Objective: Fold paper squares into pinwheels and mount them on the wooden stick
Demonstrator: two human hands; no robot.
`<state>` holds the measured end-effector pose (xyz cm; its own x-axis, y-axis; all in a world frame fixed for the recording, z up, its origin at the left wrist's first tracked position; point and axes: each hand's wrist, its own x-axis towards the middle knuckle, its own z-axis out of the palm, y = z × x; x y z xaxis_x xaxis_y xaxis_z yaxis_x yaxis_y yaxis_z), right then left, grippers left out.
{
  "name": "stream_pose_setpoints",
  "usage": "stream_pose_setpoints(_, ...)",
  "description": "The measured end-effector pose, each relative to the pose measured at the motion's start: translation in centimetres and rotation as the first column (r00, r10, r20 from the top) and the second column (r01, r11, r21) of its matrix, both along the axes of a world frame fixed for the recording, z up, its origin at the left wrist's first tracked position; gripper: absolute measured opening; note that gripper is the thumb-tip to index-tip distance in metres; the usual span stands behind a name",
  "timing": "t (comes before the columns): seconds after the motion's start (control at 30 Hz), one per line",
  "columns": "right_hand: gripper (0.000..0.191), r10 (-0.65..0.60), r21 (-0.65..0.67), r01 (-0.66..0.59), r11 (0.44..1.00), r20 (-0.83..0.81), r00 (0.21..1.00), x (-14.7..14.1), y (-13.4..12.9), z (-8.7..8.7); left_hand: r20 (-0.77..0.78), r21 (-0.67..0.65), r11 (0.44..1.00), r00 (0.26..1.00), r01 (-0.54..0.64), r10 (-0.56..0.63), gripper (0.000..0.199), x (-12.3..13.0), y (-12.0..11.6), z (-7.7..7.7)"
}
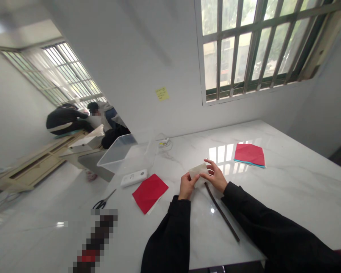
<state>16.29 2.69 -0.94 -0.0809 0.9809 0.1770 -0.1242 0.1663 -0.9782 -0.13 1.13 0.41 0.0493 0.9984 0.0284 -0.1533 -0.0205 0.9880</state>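
Observation:
Between my two hands is a small piece of off-white paper [198, 170], raised a little over the marble-patterned table. My left hand [186, 186] pinches its near left side with thumb and fingers. On the right side, my right hand [215, 176] grips the same paper, its thumb close to the left thumb. A thin dark brown strip [222, 213] lies just below the hands, running toward the table's front edge. Left of my hands rests a red sheet [150, 192] with a white layer under it.
Farther right lies a stack of red and blue sheets [249, 154]. Scissors [104, 201], a white box-shaped device [134, 178] and a clear plastic bin [127, 153] stand at left. A cable [165, 142] sits by the wall. Two people work in the far left background.

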Motion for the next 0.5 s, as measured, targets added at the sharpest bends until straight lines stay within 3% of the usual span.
stream_pose_setpoints(0.1, 0.067, 0.058, 0.023, -0.058, 0.998, 0.008, 0.998, 0.0, 0.09, -0.17, 0.022, -0.004, 1.0, 1.0, -0.008, 0.008, 0.05, 0.06, -0.02, -0.02)
stream_pose_setpoints(0.27, 0.043, 0.052, 0.054, -0.054, 0.997, 0.036, 0.998, 0.02, 0.24, -0.23, -0.024, -0.018, 0.999, 0.999, -0.042, 0.041, 0.051, 0.13, -0.15, 0.1)
stream_pose_setpoints(0.5, 0.033, 0.04, 0.066, -0.044, 0.997, 0.067, 0.997, 0.0, 0.16, -0.04, -0.036, -0.013, 0.999, 0.998, -0.053, 0.053, 0.054, 0.17, -0.14, 0.25)
